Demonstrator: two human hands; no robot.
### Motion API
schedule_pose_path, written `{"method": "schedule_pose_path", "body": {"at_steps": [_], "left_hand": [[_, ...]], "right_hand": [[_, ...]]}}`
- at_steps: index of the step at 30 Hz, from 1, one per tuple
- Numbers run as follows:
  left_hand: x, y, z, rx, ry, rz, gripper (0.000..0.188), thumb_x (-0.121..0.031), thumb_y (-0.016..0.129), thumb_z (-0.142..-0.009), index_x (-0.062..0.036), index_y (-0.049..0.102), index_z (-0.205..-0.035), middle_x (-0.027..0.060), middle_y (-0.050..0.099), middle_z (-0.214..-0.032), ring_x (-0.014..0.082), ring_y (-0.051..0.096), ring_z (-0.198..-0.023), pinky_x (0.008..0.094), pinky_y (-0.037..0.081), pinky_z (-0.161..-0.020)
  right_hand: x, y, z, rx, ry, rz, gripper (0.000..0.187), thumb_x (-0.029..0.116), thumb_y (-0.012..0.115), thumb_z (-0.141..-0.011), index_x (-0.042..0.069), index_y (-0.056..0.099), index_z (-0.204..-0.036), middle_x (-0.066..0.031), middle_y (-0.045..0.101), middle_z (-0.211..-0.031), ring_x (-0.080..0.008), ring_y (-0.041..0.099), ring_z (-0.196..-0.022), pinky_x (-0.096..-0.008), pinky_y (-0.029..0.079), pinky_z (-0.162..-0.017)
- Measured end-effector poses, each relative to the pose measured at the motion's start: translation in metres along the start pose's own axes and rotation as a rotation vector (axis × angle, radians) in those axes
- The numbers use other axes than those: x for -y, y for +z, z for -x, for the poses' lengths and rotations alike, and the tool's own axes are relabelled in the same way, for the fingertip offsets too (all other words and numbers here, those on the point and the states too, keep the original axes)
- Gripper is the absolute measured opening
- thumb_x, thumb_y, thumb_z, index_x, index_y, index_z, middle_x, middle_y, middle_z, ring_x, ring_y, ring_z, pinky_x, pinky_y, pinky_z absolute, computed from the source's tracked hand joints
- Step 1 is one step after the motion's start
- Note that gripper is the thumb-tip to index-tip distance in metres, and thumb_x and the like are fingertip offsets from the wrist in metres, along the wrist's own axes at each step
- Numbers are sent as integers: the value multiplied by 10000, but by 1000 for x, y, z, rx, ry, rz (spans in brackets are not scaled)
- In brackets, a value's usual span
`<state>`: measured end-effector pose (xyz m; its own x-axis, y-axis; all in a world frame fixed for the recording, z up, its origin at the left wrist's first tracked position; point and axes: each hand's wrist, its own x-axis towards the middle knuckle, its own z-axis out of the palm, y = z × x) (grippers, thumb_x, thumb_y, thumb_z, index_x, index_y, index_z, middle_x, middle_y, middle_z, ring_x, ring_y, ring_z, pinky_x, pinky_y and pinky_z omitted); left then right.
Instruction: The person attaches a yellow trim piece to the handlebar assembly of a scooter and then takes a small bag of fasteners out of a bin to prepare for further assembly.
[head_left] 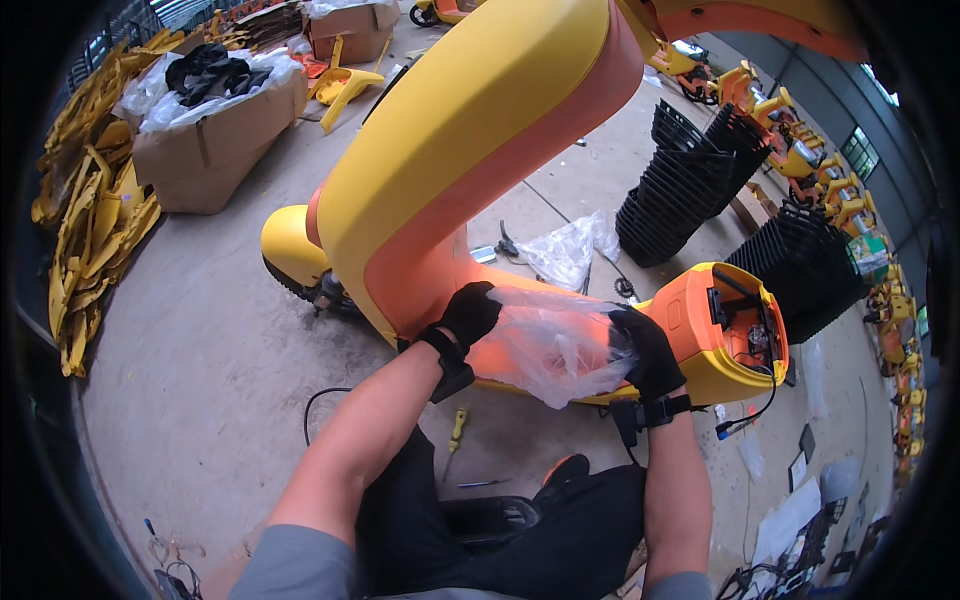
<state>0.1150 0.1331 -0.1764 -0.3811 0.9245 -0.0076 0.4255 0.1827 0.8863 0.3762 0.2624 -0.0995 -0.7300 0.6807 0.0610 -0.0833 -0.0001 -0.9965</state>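
Left hand (472, 314) pinches the clear plastic film (552, 348) over the low middle of the scooter (450, 150); right hand (648, 352) meets its other end, grip unclear. Likely light, slippery, easily torn: hold gathered edges.

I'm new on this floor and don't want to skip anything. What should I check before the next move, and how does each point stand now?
1. Gloves worn: ok, black ones on both hands.
2. Clear plastic under control: ok, left hand and right hand both grip it.
3. Nothing caught in the plastic's folds: cannot tell, it is too crumpled.
4. Blue plug connected: not ok, it dangles on its cable beside the scooter's open box.
5. Screwdriver put away: not ok, it lies on the floor near the person's legs.
6. Scooter firmly propped: cannot tell, its support is hidden.
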Motion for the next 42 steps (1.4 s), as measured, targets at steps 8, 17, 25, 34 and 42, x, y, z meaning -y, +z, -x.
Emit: {"method": "schedule_pose_path", "body": {"at_steps": [8, 17, 25, 34, 42], "left_hand": [[-75, -34, 15, 222, 247, 445, 221, -232, 573, -902, -30, 618, -981, 2, 589, -773, 93, 541, -698, 218, 436, -631], [-60, -23, 16, 293, -212, 305, 312, -311, 621, -869, -25, 659, -989, -30, 530, -723, 58, 441, -620, 226, 374, -574], [-64, 0, 10, 34, 127, 493, 237, -232, 519, -912, -24, 630, -937, 20, 562, -712, 122, 530, -636, 264, 434, -587], [-77, -35, 14, -291, 687, -130, 367, -163, 691, -740, -29, 608, -1071, 90, 639, -1039, 234, 619, -952, 314, 495, -834], [-75, -11, 20, -9, 302, 437, 250, -183, 553, -903, -19, 563, -1091, 57, 619, -975, 155, 591, -852, 265, 492, -752]], "right_hand": [[-61, -34, -23, -169, 306, 936, 510, 533, 615, -788, 25, 662, -816, -142, 650, -700, -278, 637, -687, -364, 481, -654], [-29, -18, -11, -597, -251, 1176, 368, 234, 667, -802, -29, 569, -1041, -150, 630, -1000, -244, 607, -911, -349, 468, -795], [18, 83, 10, 257, -232, 662, 217, 135, 614, -859, 14, 600, -1040, -142, 663, -862, -245, 653, -792, -314, 506, -726], [-70, 10, -7, 495, 233, 1063, 468, 410, 616, -819, 29, 588, -1091, -145, 621, -1108, -269, 591, -1027, -348, 460, -853], [8, 65, -4, -65, -251, 358, 272, 129, 629, -861, 22, 604, -1110, -92, 650, -1041, -169, 633, -819, -258, 499, -747]]}}
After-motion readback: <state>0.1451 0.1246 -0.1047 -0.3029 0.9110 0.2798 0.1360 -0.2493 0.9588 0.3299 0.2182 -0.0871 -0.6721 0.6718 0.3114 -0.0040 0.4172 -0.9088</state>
